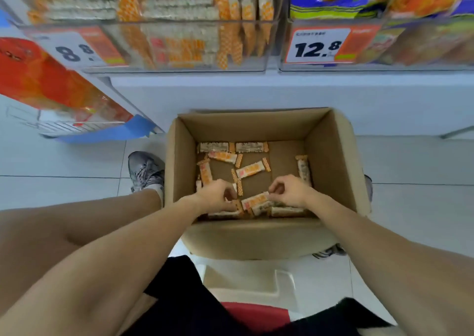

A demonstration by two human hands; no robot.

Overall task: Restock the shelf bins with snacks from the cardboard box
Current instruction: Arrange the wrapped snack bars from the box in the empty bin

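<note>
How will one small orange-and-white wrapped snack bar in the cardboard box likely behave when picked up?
The orange-and-white wrapped snack bar is small and flat, so it is probably light and unlikely to roll. Its glossy wrapper may be slippery. The right hand pinches one by its crimped end, which probably bends.

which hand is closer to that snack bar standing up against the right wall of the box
Right. The right hand sits just below and left of the upright snack bar, almost touching it. The left hand is far across the cardboard box, near its left side.
</note>
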